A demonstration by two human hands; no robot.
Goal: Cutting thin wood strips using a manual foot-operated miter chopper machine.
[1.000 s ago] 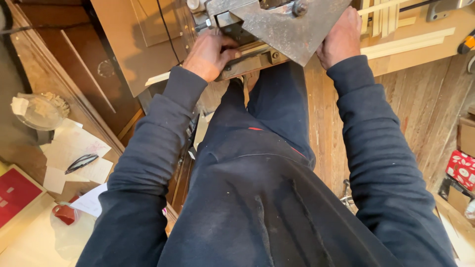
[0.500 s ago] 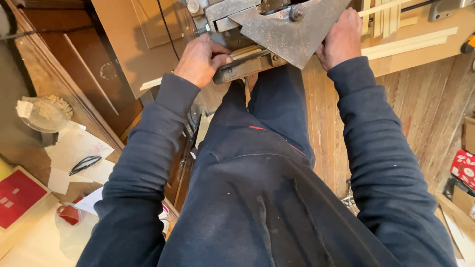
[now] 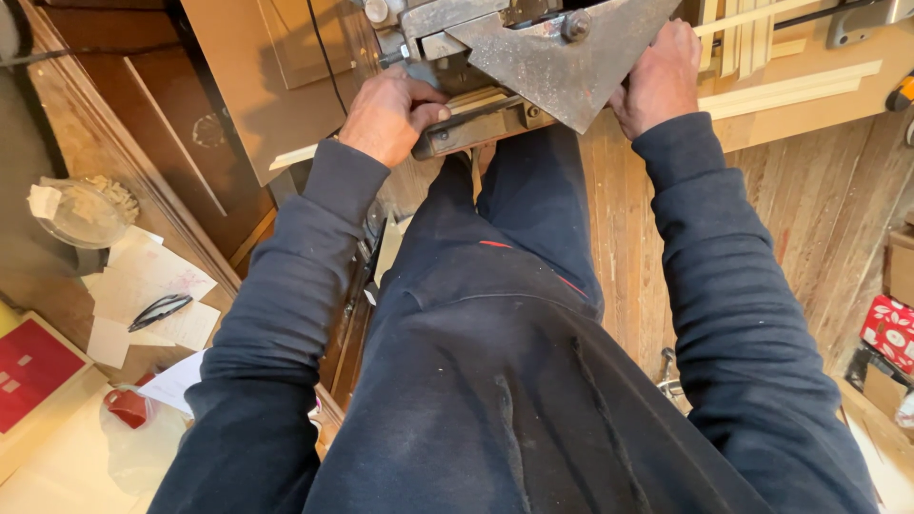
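Head view looks straight down over a dark navy sweatshirt and trousers to a grey, worn triangular metal plate (image 3: 571, 67) on a machine at the top edge of the frame. Left hand (image 3: 388, 114) is curled, fingers folded inward against a dull metal bar with a pale wooden strip (image 3: 481, 116) lying along it, just below the plate's left side; the thumb presses toward the bar's end. Right hand (image 3: 659, 78) is cupped against the plate's right slanted edge, fingers wrapped over the rim and mostly hidden behind it, so how tightly they close cannot be told. Both hands thus flank the triangular plate, which points down toward the person's legs.

Beyond the right hand, long pale wooden mouldings (image 3: 790, 90) lie on a light wooden surface. Under the legs runs a worn plank floor (image 3: 828, 209). At the left stands a dark brown wooden desk (image 3: 86, 143) bearing a clear glass bowl (image 3: 76, 211) with scraps in it, loose white paper sheets (image 3: 157, 286) with a dark pen-like thing (image 3: 160, 310) lying on them, a flat red box (image 3: 33, 369) and a small red object (image 3: 127, 405) near the bottom left corner. A red patterned package (image 3: 887, 331) sits at the right edge
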